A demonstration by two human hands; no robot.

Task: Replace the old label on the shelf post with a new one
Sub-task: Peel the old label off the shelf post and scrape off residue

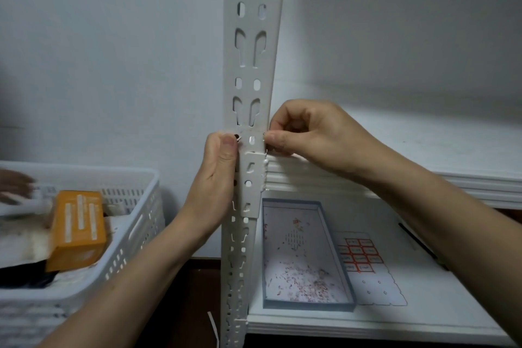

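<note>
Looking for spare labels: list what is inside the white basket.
An orange box lies atop white packaging and something dark in the basket. Whatever is beneath them is covered.

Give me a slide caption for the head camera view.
Left hand grips the white slotted metal shelf post; right hand pinches at its edge.

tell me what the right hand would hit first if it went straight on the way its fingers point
The shelf post: the right hand's fingers point left and pinch at its right edge. Beyond it, probably the left hand's thumb.
</note>
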